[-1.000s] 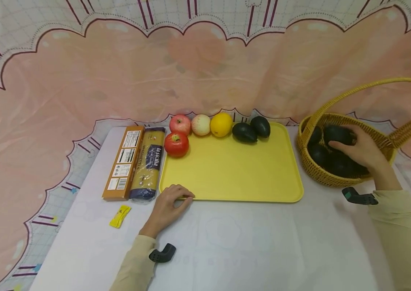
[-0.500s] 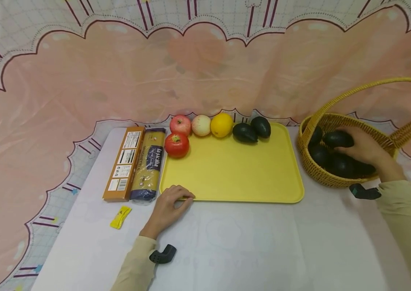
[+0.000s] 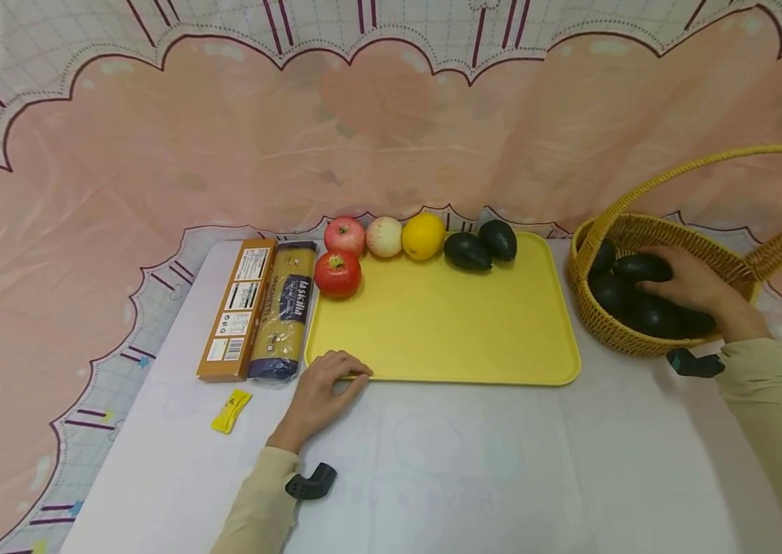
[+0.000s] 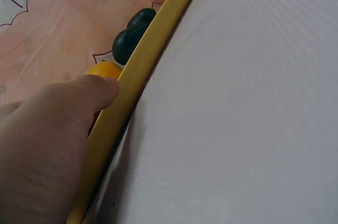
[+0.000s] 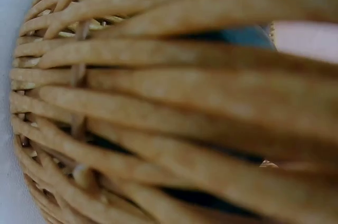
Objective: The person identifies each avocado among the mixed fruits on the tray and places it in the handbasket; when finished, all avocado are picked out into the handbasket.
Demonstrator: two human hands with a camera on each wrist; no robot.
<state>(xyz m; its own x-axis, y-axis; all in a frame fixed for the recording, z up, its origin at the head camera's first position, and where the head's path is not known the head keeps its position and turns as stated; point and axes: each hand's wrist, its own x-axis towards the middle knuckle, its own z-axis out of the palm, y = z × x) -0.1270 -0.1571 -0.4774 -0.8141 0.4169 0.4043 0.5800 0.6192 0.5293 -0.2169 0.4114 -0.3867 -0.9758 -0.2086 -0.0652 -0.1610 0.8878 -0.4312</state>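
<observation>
In the head view, my right hand [image 3: 692, 285] is inside the wicker basket [image 3: 599, 327] at the right. Its thumb and fingers sit around the right end of a dark green avocado [image 3: 643, 268]; the fingertips are mostly hidden. Several more avocados [image 3: 650, 315] lie around it. The right wrist view is filled by the basket's woven wall [image 5: 158, 97], and the hand does not show there. My left hand [image 3: 322, 392] rests loosely bent at the near left corner of the yellow tray [image 3: 460, 331], its thumb [image 4: 100, 91] by the rim in the left wrist view.
Along the tray's far side are two apples [image 3: 345, 235], an orange [image 3: 422, 235] and two avocados [image 3: 467, 251]. A tomato [image 3: 338, 274] sits at its left. Further left lie a spaghetti pack [image 3: 283, 312], an orange-brown box [image 3: 236, 312] and a small yellow packet [image 3: 230, 411].
My right hand has shifted right and lower into the basket, and the avocado beside it has settled slightly downward. The left hand has stayed in place.
</observation>
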